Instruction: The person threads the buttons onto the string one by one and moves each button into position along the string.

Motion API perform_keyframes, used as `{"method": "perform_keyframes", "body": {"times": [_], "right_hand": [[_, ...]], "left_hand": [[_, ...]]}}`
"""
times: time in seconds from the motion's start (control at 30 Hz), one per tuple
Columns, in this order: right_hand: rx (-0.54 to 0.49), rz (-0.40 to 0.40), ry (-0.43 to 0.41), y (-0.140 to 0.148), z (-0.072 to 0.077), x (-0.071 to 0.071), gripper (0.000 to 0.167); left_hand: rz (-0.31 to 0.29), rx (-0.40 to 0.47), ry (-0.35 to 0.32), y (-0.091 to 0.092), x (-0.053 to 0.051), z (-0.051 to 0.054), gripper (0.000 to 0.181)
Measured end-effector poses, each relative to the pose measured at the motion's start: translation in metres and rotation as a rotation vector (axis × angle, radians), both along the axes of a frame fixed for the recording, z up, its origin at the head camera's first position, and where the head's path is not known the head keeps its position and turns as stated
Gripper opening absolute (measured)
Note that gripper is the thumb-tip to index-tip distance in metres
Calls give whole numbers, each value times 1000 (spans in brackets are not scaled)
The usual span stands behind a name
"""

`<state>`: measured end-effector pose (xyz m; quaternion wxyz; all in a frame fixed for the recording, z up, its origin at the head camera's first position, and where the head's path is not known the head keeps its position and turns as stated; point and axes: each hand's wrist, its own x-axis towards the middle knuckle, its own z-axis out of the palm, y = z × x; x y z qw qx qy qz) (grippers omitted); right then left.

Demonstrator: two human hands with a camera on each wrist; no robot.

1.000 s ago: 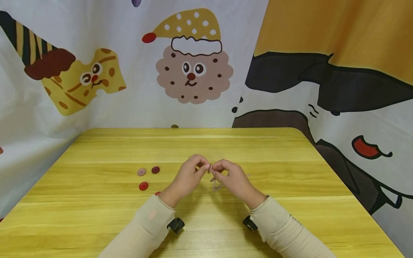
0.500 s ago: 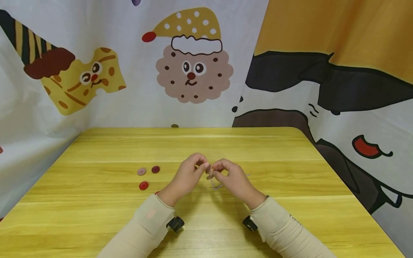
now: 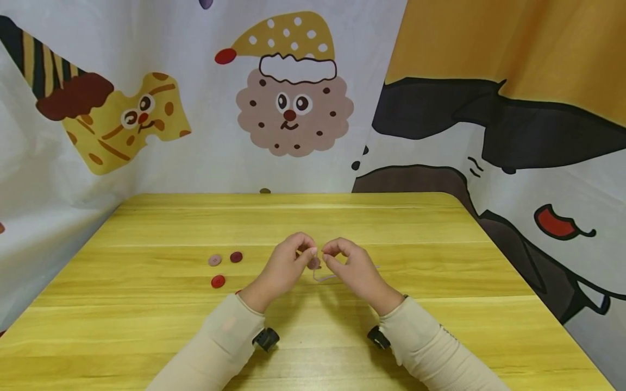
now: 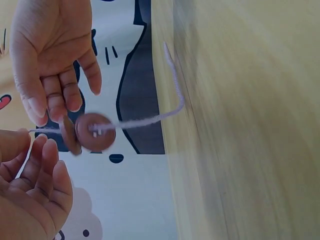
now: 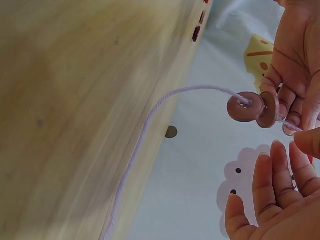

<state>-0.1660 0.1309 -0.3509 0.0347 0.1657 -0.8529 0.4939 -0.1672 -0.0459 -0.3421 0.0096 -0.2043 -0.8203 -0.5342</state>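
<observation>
My left hand (image 3: 281, 269) pinches a pale lilac cord (image 5: 131, 162) near one end, with thumb and finger. Two brownish-pink buttons (image 4: 95, 132) are threaded on it, hanging just below my fingertips and apart at different tilts. Below them the cord bends and trails down to the wooden table. Close by, my right hand (image 3: 357, 274) hovers with thumb and index finger curved, a small gap between their tips. Its other fingers (image 4: 72, 95) are loosely bent beside the buttons. Nothing shows between its fingertips.
Left of my hands on the table (image 3: 146, 326) lie a pale pink button (image 3: 214, 260), a dark maroon button (image 3: 236, 257) and a red button (image 3: 218, 281). Another red one (image 3: 238, 292) is partly hidden by my left wrist. A printed curtain (image 3: 186, 163) hangs behind the table.
The buttons have slipped down and left along the cord, from between both hands' fingertips to under my left fingers. My right fingertips have parted slightly. The loose buttons stay put.
</observation>
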Motion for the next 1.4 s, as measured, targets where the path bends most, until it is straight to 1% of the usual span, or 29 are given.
{"method": "perform_keyframes", "body": {"times": [0.07, 0.13, 0.27, 0.3, 0.37, 0.5, 0.63, 0.73, 0.87, 1.0, 1.13, 1.33, 1.4], "right_hand": [[-4, 1, 1, 0, 1, 0, 8], [-30, 18, -21, -1, 3, 1, 8], [-118, 75, -98, -2, 4, 2, 10], [-121, 77, -101, -2, 4, 1, 10], [-103, 62, -81, -3, 3, 0, 10], [-26, 4, -12, -6, 2, -1, 9], [-51, 25, -66, -8, 3, -1, 9], [-66, 27, -96, -9, 4, -1, 9], [-44, 9, -66, -10, 2, -3, 6], [-25, 16, -55, -11, 0, -4, 5], [-25, 28, -61, -12, -1, -4, 4], [-55, 58, -97, -12, 0, -2, 4], [-49, 64, -90, -12, -1, -2, 4]], "left_hand": [[-15, 17, -4, 0, 0, 0, 6], [-4, -11, 24, 1, 0, 0, 6], [23, -72, 74, 1, 0, 0, 5], [28, -80, 79, 2, 1, 1, 5], [21, -73, 77, 2, 0, 1, 5], [16, -59, 74, 3, 0, 3, 7], [36, -82, 91, 4, 1, 4, 6], [44, -93, 91, 5, 1, 5, 7], [47, -90, 79, 6, 2, 7, 8], [48, -83, 79, 6, 2, 9, 7], [50, -78, 81, 5, 2, 9, 7], [59, -78, 88, 4, 2, 10, 7], [60, -79, 92, 3, 2, 9, 7]]}}
